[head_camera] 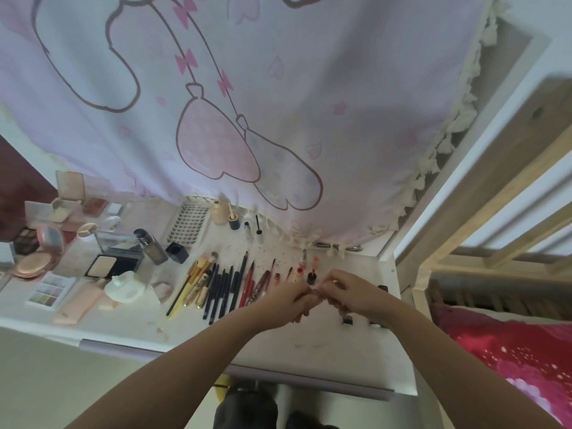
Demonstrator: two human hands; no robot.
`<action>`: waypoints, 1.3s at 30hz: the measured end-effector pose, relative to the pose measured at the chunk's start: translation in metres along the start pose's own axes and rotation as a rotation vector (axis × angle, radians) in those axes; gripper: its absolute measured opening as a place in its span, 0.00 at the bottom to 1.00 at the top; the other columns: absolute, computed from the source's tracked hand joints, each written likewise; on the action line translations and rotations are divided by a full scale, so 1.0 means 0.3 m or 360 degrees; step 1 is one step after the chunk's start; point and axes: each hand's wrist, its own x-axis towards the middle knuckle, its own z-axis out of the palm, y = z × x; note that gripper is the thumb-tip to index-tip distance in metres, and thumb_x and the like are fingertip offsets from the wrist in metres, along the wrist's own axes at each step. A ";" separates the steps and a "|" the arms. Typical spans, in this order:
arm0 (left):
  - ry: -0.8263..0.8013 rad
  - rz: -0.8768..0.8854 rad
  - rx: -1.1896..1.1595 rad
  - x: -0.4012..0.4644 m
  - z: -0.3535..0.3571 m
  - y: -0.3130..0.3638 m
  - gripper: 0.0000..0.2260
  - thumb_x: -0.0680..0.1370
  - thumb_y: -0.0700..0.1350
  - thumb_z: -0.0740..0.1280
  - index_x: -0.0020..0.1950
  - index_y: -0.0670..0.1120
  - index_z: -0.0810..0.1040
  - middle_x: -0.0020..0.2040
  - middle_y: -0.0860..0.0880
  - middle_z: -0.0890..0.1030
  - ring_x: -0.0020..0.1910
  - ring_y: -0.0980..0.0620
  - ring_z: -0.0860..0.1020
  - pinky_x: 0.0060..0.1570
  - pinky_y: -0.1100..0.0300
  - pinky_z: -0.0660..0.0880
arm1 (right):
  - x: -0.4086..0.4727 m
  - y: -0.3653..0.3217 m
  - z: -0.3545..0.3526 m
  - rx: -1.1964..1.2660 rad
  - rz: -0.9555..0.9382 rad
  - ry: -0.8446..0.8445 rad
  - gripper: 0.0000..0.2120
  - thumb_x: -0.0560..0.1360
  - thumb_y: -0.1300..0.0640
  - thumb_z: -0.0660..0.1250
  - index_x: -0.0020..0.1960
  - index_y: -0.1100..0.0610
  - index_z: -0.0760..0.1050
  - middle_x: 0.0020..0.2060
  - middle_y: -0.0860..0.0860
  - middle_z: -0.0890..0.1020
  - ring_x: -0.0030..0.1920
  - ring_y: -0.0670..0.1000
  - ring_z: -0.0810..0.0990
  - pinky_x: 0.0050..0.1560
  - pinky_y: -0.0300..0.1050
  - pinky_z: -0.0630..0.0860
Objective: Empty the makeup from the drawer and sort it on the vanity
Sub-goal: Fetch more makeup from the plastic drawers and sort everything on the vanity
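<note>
Head view: a small tube (pixel 318 293) is pinched between left hand (pixel 289 300) and right hand (pixel 353 292); pencils (pixel 229 284) are laid at nine o'clock on the vanity (pixel 309 348).

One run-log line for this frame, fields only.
left hand: pinches small item | right hand: pinches same item | over vanity | pencils in row
</note>
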 end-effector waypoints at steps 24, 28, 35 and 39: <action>-0.0063 0.0060 0.0133 -0.025 -0.021 -0.057 0.03 0.80 0.51 0.59 0.51 0.58 0.71 0.41 0.59 0.75 0.39 0.62 0.74 0.38 0.69 0.68 | 0.015 0.007 -0.035 -0.0086 0.0133 -0.0211 0.14 0.72 0.39 0.66 0.53 0.45 0.73 0.48 0.46 0.82 0.47 0.44 0.82 0.37 0.34 0.76; -0.0071 0.0059 0.0168 -0.020 -0.026 -0.060 0.05 0.80 0.52 0.59 0.53 0.57 0.72 0.41 0.58 0.75 0.39 0.62 0.74 0.38 0.68 0.69 | 0.030 0.006 -0.024 -0.0288 0.0227 -0.0147 0.18 0.78 0.40 0.55 0.49 0.52 0.75 0.38 0.47 0.84 0.32 0.40 0.78 0.33 0.35 0.73; -0.0095 0.0019 0.0173 -0.016 -0.027 -0.070 0.08 0.80 0.51 0.59 0.56 0.52 0.74 0.42 0.58 0.76 0.40 0.59 0.75 0.40 0.67 0.71 | 0.027 0.000 -0.036 -0.0181 0.0110 -0.0162 0.09 0.75 0.40 0.63 0.51 0.43 0.73 0.47 0.44 0.82 0.43 0.40 0.81 0.36 0.33 0.75; -0.0108 0.0022 0.0186 -0.018 -0.032 -0.066 0.09 0.80 0.51 0.59 0.58 0.52 0.74 0.43 0.57 0.75 0.41 0.61 0.74 0.40 0.67 0.69 | 0.032 0.006 -0.032 -0.0379 0.0108 -0.0188 0.11 0.77 0.43 0.60 0.45 0.47 0.76 0.39 0.44 0.84 0.36 0.40 0.79 0.35 0.34 0.72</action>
